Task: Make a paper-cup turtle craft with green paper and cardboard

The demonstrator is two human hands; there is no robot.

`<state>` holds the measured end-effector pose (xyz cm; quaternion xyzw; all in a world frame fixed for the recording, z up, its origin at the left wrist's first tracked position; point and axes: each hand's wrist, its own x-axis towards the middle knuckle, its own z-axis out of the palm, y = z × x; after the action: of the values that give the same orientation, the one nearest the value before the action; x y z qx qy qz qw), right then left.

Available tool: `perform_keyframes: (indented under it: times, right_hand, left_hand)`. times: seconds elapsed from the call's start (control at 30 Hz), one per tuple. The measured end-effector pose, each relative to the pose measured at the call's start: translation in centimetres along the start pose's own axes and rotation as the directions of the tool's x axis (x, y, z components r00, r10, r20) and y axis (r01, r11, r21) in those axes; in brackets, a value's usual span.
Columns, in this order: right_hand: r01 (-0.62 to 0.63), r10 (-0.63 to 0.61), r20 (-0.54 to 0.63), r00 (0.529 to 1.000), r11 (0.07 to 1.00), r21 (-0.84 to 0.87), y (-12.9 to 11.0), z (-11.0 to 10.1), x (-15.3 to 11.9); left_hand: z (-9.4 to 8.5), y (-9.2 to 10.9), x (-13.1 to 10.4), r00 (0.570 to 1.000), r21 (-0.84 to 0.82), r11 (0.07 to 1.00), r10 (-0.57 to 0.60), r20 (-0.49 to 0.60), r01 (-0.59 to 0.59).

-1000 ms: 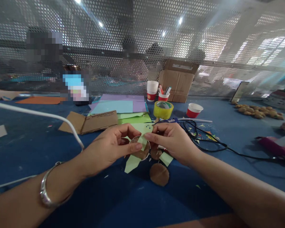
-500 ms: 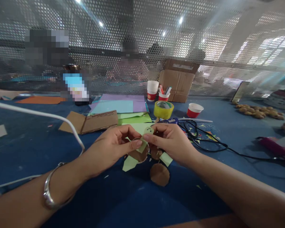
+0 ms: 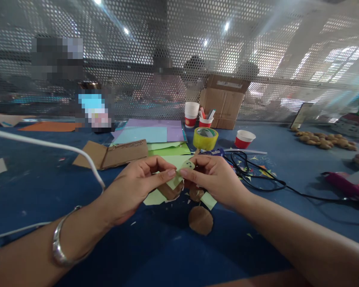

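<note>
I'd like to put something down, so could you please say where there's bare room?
Bare tabletop lies between the lone red cup and the brown pile, and on the near side of the nearest cardboard disc. It is crowded around the left hand and right hand: pale green paper, tape roll, paper scraps.

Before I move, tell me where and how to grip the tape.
I'd come from above and pinch the tape across its left and right outer wall: it lies flat, hole up, and those sides look freer than the back, where the pen cup stands close.
</note>
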<state>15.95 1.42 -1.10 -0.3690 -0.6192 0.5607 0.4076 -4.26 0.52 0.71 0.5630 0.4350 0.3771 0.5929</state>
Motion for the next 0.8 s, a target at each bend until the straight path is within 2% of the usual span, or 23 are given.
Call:
perform_keyframes:
  times: [0.17, 0.43, 0.6, 0.8]
  right_hand:
    - [-0.015, 0.015, 0.001, 1.000, 0.999, 0.042, -0.21, 0.14, 0.03]
    - [-0.040, 0.040, 0.007, 0.999, 0.999, -0.015, -0.11, -0.09, -0.03]
    - [0.014, -0.014, -0.002, 1.000, 0.999, -0.031, -0.09, -0.05, 0.07]
    - [0.039, -0.040, -0.029, 0.999, 0.999, -0.025, -0.06, 0.00, 0.08]
  left_hand:
    - [-0.13, -0.06, 0.14, 0.999, 0.037, 0.999, 0.030, 0.009, -0.031]
    - [0.01, -0.10, -0.17, 0.997, 0.111, 0.992, 0.066, -0.046, -0.060]
    - [0.19, -0.27, -0.09, 0.997, 0.077, 0.995, 0.065, -0.031, -0.063]
    - [0.39, -0.14, -0.15, 0.999, -0.030, 1.000, -0.009, -0.043, 0.007]
